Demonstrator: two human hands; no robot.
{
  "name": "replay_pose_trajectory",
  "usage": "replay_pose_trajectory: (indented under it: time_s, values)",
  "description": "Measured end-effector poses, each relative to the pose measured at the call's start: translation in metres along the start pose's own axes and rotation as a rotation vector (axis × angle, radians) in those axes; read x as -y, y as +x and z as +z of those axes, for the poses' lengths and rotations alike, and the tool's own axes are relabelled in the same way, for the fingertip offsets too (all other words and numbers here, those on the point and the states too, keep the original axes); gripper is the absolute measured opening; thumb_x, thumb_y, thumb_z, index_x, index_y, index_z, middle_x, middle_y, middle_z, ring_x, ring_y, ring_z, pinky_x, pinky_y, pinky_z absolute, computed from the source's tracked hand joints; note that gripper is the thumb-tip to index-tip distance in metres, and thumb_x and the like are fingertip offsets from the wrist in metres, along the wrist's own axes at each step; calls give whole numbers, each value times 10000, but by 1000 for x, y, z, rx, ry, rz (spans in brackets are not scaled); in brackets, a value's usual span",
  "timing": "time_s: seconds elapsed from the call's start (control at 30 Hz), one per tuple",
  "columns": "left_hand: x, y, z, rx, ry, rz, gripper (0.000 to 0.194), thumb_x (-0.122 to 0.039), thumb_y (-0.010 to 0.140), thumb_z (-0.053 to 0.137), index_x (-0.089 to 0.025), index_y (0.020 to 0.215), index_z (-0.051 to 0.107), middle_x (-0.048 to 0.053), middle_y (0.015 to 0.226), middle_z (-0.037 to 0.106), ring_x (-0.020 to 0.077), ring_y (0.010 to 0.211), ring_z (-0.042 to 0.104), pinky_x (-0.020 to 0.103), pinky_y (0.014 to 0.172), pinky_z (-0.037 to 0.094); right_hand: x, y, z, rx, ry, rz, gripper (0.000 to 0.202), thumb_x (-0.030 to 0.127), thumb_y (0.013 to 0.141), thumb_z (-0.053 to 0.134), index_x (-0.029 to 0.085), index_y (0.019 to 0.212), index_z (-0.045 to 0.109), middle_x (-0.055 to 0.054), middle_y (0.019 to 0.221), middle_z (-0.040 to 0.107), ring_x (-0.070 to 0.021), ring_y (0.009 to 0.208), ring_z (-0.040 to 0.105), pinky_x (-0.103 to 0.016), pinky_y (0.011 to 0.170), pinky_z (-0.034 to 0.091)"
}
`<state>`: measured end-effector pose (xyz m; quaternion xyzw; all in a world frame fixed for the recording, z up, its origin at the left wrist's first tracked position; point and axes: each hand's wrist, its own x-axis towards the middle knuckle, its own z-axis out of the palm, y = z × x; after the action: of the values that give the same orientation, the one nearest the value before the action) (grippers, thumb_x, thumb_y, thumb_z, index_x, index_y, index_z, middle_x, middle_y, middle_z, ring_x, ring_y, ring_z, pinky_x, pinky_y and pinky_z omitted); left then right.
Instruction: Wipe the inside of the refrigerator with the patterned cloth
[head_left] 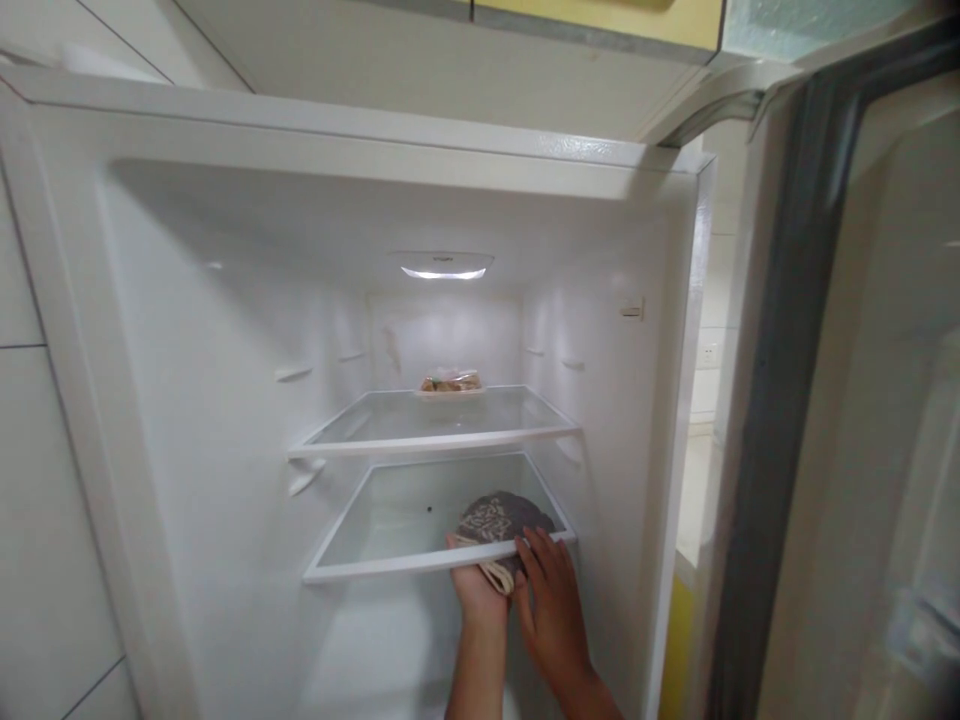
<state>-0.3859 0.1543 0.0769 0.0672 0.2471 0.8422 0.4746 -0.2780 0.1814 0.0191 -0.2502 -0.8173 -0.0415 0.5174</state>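
Note:
A folded dark grey cloth (499, 515) with a pale pattern and a light edge is at the right front of the lower glass shelf (360, 572) in an open refrigerator. The shelf's white front rim crosses in front of it. My left hand (478, 588) grips the cloth from below, its palm partly hidden by the rim and the cloth. On the right side, my right hand (551, 595) curls its fingers over the rim and against the cloth. Whether some of the cloth lies above the glass, I cannot tell.
The upper glass shelf (435, 442) holds a wrapped tray of food (450, 382) at the back. A lit lamp (444, 268) is in the ceiling. The refrigerator door (787, 400) stands open at the right, and yellow cupboards (600, 22) hang above.

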Motion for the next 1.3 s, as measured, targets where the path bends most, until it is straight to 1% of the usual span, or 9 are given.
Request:
replay_pose_trajectory:
  time_s: [0.13,0.23,0.33,0.47,0.63,0.83,1.07,1.2,1.3]
  values:
    - [-22,-24,-43,133,-173,60,718,-760,862,373,-211,1135,747,150,1030,787,316,1071,719,499,925,577,-2,-2,3,0,4,-3,461,178,964,457,252,1416,516,-79,1435,595,-246,1392,487,-547,1160,399]
    - [-36,-38,-87,330,-320,157,730,-810,828,412,-241,1121,764,139,1118,778,310,1092,716,482,968,563,-3,-4,6,-43,2,-33,424,219,970,480,239,1391,532,-90,1398,619,-258,1366,509,-554,1143,410]
    - [-51,-41,-118,529,-429,221,695,-776,858,409,-270,1215,725,135,1253,728,312,1163,686,502,1036,522,-4,-4,8,-75,5,-43,406,231,971,487,219,1374,538,-104,1378,627,-276,1355,514,-572,1130,411]
    - [-70,-28,-136,663,-399,231,692,-795,858,362,-347,1284,671,112,1295,708,329,1207,660,592,1075,465,-4,-3,9,-81,5,-53,396,222,972,485,211,1365,537,-104,1359,635,-283,1338,521,-579,1120,411]
    - [-85,-3,-139,748,-314,203,752,-834,831,322,-387,1381,571,109,1435,606,351,1362,528,673,1158,280,-6,-5,10,-85,10,-61,407,218,971,485,207,1376,524,-108,1372,623,-275,1348,507,-570,1124,402]
    - [-93,2,-136,639,-305,246,716,-826,828,361,-427,1396,539,83,1524,516,352,1452,406,681,1178,198,-8,-7,17,-99,28,-57,413,192,967,471,205,1377,521,-103,1363,620,-262,1350,493,-565,1139,380]
    - [-74,-21,-162,554,-325,287,545,-707,912,382,-433,1319,618,63,1365,667,320,1310,583,644,1193,238,-6,-7,20,-101,43,-31,413,165,967,446,202,1373,515,-105,1360,613,-257,1356,472,-569,1141,369]
    - [-93,-4,-140,399,-278,291,470,-609,933,446,-445,1352,585,52,1430,625,333,1369,525,685,1163,265,-5,-6,21,-125,61,-2,432,140,957,427,207,1378,499,-105,1360,608,-253,1362,463,-571,1138,372]
    - [-113,18,-115,178,-241,358,505,-629,905,478,-406,1339,609,58,1459,602,349,1388,502,684,1126,341,-3,-5,24,-149,51,-1,436,124,944,430,209,1366,502,-107,1338,615,-252,1336,481,-574,1127,384]
